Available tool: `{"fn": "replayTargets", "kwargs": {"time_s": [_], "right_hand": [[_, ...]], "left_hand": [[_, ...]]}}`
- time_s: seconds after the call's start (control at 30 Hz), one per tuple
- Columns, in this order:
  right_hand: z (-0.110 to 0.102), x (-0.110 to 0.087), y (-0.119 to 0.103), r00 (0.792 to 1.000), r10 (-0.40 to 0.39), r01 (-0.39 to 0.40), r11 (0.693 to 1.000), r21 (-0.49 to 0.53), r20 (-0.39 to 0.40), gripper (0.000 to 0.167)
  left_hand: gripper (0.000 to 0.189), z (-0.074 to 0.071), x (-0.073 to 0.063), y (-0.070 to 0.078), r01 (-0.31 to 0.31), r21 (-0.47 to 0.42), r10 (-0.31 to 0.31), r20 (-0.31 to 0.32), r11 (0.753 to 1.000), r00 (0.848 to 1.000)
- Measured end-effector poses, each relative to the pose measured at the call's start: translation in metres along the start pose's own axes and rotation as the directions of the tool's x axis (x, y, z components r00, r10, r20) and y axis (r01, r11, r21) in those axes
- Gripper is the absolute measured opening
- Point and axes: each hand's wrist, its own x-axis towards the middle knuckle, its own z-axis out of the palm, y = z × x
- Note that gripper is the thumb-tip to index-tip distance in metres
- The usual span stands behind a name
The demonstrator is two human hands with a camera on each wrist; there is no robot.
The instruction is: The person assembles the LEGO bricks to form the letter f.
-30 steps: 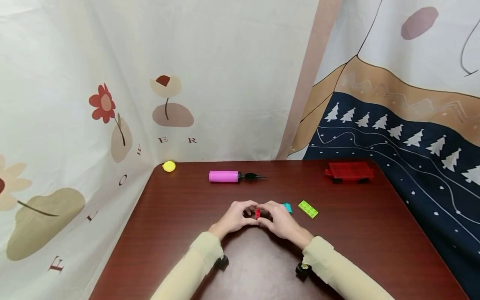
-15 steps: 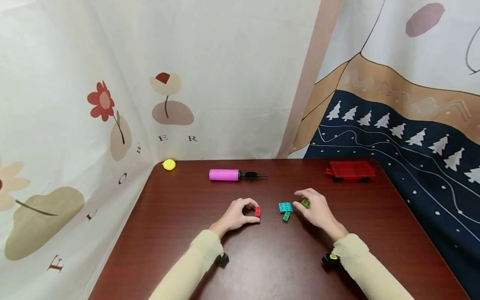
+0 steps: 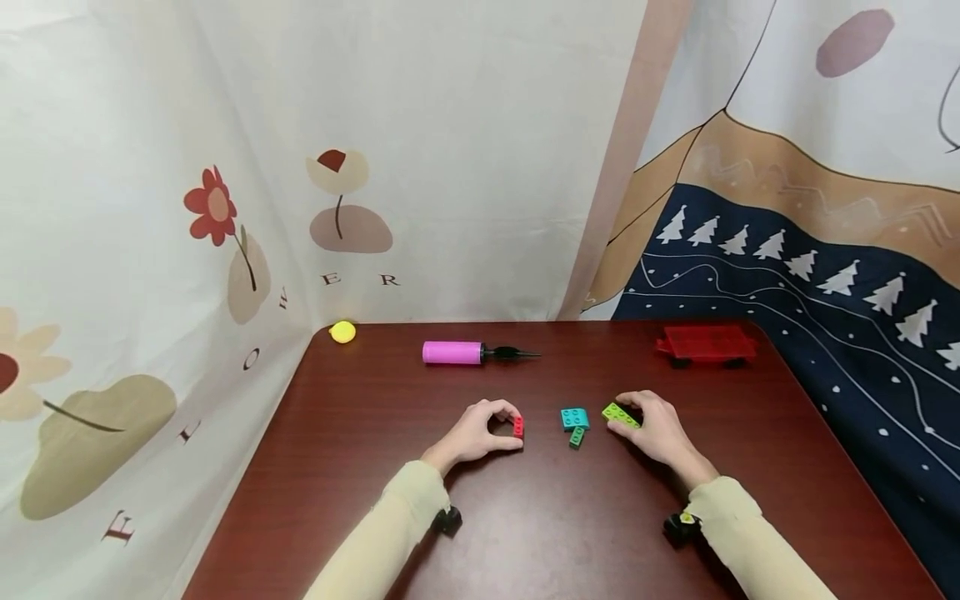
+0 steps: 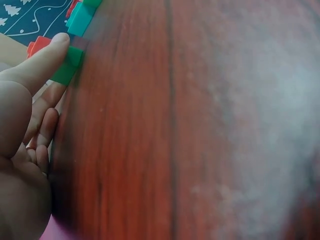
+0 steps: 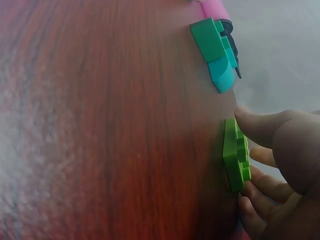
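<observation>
My left hand (image 3: 476, 432) pinches a small red toy building brick (image 3: 518, 427) between thumb and fingers. In the left wrist view a green brick (image 4: 69, 70) sits directly under the red one, joined as a small stack at the table surface. My right hand (image 3: 662, 432) holds a longer lime green studded brick (image 3: 618, 414) on the table, thumb at the near side and fingers at the far side. Between the hands lie a teal brick (image 3: 574, 418) with a rounded side and a small dark green brick (image 3: 576, 437) right in front of it.
At the back of the brown table (image 3: 525, 533) lie a yellow lemon-like object (image 3: 342, 332), a pink hand pump (image 3: 453, 352) with a black nozzle, and a red transparent toy wagon (image 3: 711, 344). Printed cloth (image 3: 465, 167) hangs behind and beside the table.
My right hand has left the red brick, moved right past the teal brick and taken hold of the lime green brick. My left hand stays in place with the red brick.
</observation>
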Motion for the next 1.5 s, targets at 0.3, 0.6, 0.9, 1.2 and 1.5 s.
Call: {"fn": "replayTargets", "kwargs": {"time_s": [0.3, 0.6, 0.9, 1.2, 1.5], "right_hand": [[0.001, 0.000, 0.000, 1.000, -0.013, 0.013, 0.999, -0.039, 0.010, 0.041], [0.000, 0.001, 0.001, 0.999, -0.032, 0.033, 0.998, -0.059, 0.005, 0.033], [-0.001, 0.002, -0.001, 1.000, -0.011, 0.012, 0.999, -0.034, 0.006, 0.038], [0.000, 0.009, -0.027, 0.997, -0.074, 0.075, 0.997, 0.020, -0.038, 0.039], [0.015, 0.017, -0.067, 0.979, -0.205, 0.204, 0.976, 0.072, -0.007, 0.040]], "left_hand": [[0.033, 0.002, -0.001, 0.000, -0.001, -0.001, 0.001, -0.020, 1.000, 1.000], [0.034, 0.002, 0.000, 0.001, 0.002, -0.001, -0.002, -0.036, 1.000, 0.999], [0.035, 0.002, 0.000, 0.000, 0.005, 0.006, -0.005, -0.032, 1.000, 0.999], [0.035, 0.001, 0.002, 0.001, 0.035, -0.011, -0.035, -0.019, 0.999, 0.999], [0.034, 0.001, 0.004, 0.002, 0.010, -0.023, -0.010, -0.018, 1.000, 1.000]]}}
